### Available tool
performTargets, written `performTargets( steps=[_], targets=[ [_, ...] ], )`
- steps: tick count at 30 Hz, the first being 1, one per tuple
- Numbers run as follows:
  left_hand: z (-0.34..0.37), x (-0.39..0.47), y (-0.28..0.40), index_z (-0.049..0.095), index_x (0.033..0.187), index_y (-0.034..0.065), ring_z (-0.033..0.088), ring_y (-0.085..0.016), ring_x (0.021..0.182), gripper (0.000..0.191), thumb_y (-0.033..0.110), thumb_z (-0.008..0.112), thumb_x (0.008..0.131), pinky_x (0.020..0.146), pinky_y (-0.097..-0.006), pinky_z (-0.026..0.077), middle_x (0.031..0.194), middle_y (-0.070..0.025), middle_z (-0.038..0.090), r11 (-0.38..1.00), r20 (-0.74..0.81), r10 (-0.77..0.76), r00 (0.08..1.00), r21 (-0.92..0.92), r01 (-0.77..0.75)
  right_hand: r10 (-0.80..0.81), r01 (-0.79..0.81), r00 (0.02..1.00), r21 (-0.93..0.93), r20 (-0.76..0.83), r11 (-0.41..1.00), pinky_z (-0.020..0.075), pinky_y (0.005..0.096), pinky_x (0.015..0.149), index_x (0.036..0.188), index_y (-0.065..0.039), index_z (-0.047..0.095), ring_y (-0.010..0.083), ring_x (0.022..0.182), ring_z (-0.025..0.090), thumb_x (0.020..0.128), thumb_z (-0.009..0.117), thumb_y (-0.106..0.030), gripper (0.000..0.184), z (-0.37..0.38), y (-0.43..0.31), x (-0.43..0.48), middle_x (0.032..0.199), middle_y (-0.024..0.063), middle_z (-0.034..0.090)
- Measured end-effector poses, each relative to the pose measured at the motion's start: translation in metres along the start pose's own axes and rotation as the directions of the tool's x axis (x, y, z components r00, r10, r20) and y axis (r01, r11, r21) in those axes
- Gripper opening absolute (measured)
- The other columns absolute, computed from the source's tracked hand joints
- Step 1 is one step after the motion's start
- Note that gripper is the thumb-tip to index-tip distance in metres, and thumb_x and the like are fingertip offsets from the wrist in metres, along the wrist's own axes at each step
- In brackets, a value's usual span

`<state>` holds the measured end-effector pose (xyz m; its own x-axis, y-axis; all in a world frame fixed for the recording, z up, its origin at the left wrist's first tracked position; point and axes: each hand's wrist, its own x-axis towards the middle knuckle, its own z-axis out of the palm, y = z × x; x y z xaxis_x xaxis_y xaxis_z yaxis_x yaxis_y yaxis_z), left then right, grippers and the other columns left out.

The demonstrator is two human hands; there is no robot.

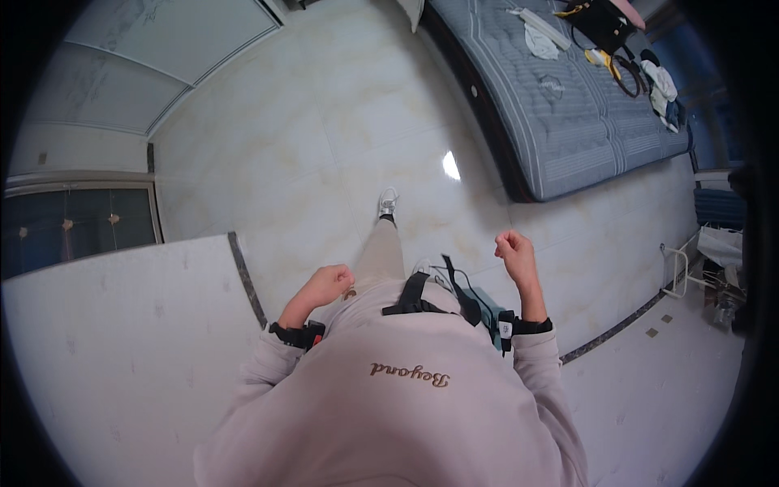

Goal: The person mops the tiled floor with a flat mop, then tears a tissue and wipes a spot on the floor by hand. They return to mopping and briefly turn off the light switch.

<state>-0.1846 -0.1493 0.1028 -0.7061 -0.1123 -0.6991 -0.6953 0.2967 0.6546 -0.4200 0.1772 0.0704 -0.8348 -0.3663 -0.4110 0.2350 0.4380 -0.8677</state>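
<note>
My left hand [328, 285] hangs in front of my hip with its fingers curled in; I see nothing in it. On the other side my right hand [516, 251] is held out over the tiled floor [292, 146], curled into a loose fist, and no object shows in it. Each wrist wears a black strap with a small device, the left one [298, 335] and the right one [524, 325]. A black belt strap [415, 292] with cables crosses my waist. One white shoe [388, 202] is set forward on the floor.
A bare grey mattress [572, 134] lies ahead on the right, bearing a black handbag [599, 27], a brown belt or strap [627, 76] and bunched clothes [663, 88]. Sliding panels [164, 36] and a doorway [79, 222] are on the left. A white metal rack [677, 271] stands at right.
</note>
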Motion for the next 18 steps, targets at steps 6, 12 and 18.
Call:
performTargets(
  steps=[6,12,18],
  targets=[
    [-0.071,0.088,0.039,0.059,0.08,0.0001,0.053,-0.012,0.061,0.016,0.016,0.056,0.079,0.059,-0.0268,0.044,0.067,-0.0072,0.06,0.994,-0.07,0.063,0.996,0.091,-0.056,0.008,-0.008,0.999,0.009,-0.042,1.0,0.0409,0.0227,0.049,0.073,-0.001,0.054,0.0075,0.052,0.05,0.082,0.053,-0.012,0.014,0.005,-0.037,0.096,0.058,0.0011,0.053],
    [-0.172,0.171,0.094,0.058,0.08,0.0005,0.052,-0.013,0.061,0.016,0.016,0.056,0.079,0.058,-0.0268,0.043,0.067,-0.0061,0.057,0.983,-0.135,0.128,0.982,0.15,-0.108,0.058,-0.069,0.992,-0.086,-0.116,0.994,0.0419,0.0242,0.049,0.073,0.0,0.056,0.0081,0.052,0.051,0.079,0.054,-0.014,0.016,0.01,-0.107,0.201,0.057,0.0034,0.054],
    [-0.246,0.242,0.148,0.057,0.077,0.0014,0.04,-0.006,0.054,0.015,0.015,0.055,0.08,0.049,-0.024,0.036,0.058,0.0029,0.047,0.959,-0.105,0.198,0.975,0.224,-0.171,0.019,-0.056,0.965,-0.136,-0.26,0.989,0.0433,0.0286,0.054,0.078,0.001,0.058,0.0138,0.056,0.054,0.079,0.054,-0.016,0.017,-0.008,-0.146,0.272,0.062,0.0068,0.058]
  ],
)
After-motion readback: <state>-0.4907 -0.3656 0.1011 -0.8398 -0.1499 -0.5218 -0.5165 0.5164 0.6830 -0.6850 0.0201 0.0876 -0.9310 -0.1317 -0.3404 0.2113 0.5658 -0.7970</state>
